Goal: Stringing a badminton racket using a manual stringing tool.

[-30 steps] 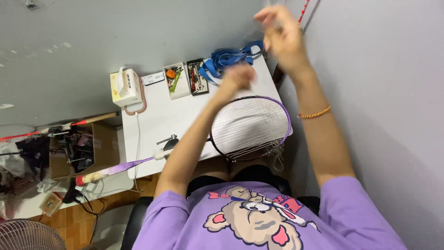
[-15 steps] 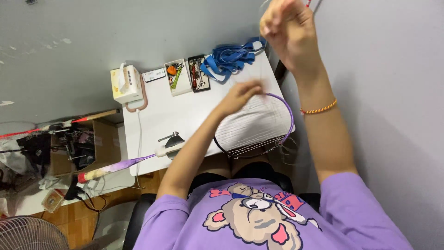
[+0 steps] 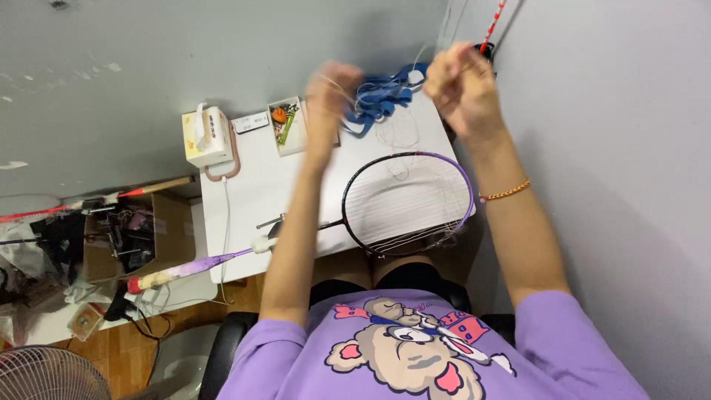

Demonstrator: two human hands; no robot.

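Head view: oval, taut-strung racket (image 3: 407,196).

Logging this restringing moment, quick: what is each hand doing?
Left hand: raised, blurred; grip cannot be told.
Right hand: closed, pinching thin string above the racket.

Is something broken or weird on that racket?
Yes. The badminton racket on the white table has only crosswise strings, and loose string curls above its frame toward the raised left hand and right hand. Its head juts past the table's near edge. It looks half-strung, not clearly broken.
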